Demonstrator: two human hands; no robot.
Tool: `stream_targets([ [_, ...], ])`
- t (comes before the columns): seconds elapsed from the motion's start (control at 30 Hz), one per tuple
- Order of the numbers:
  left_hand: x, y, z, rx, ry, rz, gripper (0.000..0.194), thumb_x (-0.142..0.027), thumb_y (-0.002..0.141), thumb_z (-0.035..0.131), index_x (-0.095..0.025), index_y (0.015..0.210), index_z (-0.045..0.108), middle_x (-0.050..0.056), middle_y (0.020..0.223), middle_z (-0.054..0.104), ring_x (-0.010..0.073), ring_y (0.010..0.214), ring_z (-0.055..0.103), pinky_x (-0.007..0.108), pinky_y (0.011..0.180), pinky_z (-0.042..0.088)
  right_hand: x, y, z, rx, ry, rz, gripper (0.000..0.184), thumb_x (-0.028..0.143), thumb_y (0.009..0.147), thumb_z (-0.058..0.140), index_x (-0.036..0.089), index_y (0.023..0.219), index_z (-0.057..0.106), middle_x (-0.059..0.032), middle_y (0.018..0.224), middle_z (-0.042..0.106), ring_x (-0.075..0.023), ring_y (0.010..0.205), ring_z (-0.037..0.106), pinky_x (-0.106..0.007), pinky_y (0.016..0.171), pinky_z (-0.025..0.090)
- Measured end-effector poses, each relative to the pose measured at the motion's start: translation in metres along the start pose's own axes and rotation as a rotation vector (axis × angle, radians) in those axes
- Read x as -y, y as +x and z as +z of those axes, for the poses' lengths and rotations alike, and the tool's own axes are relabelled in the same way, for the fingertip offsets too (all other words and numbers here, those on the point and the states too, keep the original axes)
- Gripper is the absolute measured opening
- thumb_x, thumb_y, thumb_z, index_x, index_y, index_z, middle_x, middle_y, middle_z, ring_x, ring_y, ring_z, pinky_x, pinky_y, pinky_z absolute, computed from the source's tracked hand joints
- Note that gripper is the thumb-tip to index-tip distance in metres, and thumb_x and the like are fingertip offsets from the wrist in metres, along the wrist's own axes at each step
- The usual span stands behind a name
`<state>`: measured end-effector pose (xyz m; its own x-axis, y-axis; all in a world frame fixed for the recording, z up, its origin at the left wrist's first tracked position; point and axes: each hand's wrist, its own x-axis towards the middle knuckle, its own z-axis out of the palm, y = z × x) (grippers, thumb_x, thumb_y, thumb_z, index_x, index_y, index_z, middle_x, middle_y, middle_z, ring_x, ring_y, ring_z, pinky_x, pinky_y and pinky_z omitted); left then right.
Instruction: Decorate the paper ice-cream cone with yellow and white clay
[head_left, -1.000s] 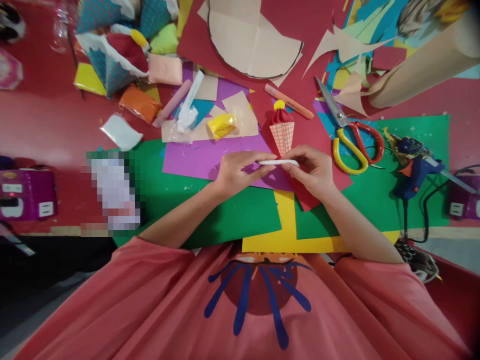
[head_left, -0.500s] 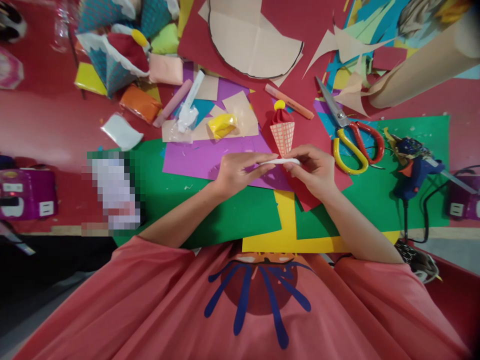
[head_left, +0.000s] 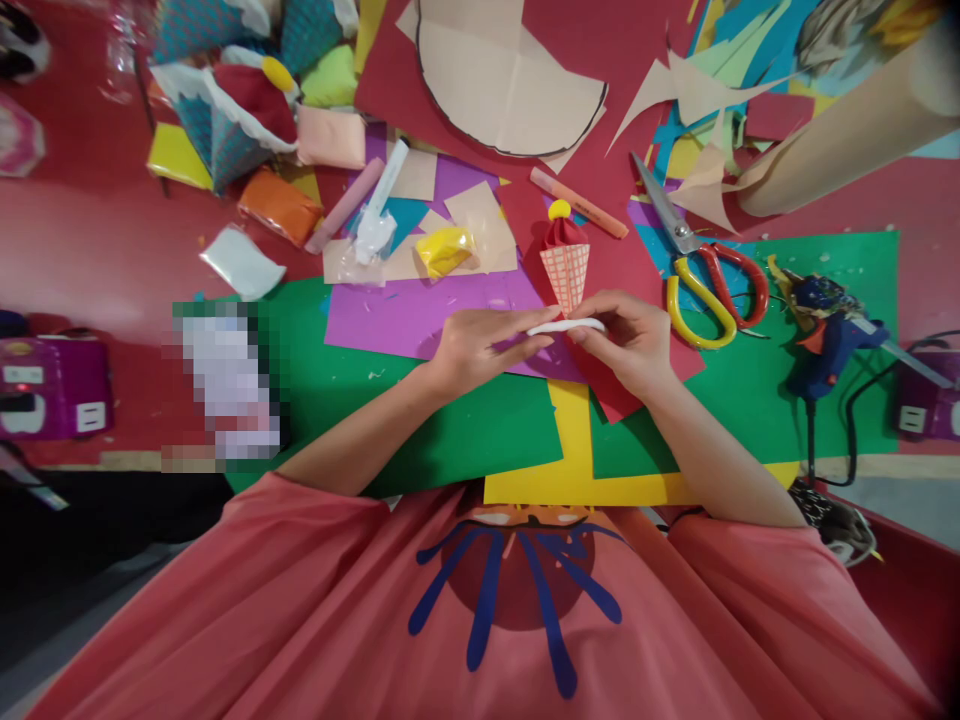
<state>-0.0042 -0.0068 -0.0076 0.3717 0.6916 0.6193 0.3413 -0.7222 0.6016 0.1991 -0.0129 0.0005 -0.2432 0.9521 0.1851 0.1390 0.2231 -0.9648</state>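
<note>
A thin white strip [head_left: 566,326], apparently soft modelling clay, is stretched level between my hands. My right hand [head_left: 630,340] pinches its right end between thumb and fingers. At the other end, the thumb and fingers of my left hand [head_left: 472,345] lie loosely around the strip, below and above it. Just beyond the strip is a small paper cone [head_left: 566,275] with an orange grid pattern, a red filling and a yellow ball on top. Part of the cone's tip is hidden by my fingers.
Scissors [head_left: 682,240] and a blue glue gun [head_left: 825,340] lie to the right. An orange marker [head_left: 581,203], a yellow clay packet [head_left: 446,250] and a white packet [head_left: 244,262] are farther back. Bigger blue cones [head_left: 217,140] stand upper left; a paper roll [head_left: 847,130] is upper right.
The white strip has shifted slightly to the right and now tilts a little, its left end lower. My left fingers have parted slightly around it; my right hand has barely moved.
</note>
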Motion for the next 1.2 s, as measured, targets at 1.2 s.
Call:
stream_targets([
  [1.2, -0.0004, 0.0061, 0.0005, -0.031, -0.074, -0.067, 0.01, -0.023, 0.085, 0.069, -0.015, 0.091, 0.068, 0.003, 0.082, 0.075, 0.0082, 0.072, 0.07, 0.015, 0.065, 0.053, 0.0033, 0.0023, 0.0014, 0.037, -0.025, 0.069, 0.015, 0.034, 0.08, 0.072, 0.021, 0.085, 0.068, 0.0016, 0.079, 0.07, -0.0088, 0.068, 0.062, -0.021, 0.059, 0.047],
])
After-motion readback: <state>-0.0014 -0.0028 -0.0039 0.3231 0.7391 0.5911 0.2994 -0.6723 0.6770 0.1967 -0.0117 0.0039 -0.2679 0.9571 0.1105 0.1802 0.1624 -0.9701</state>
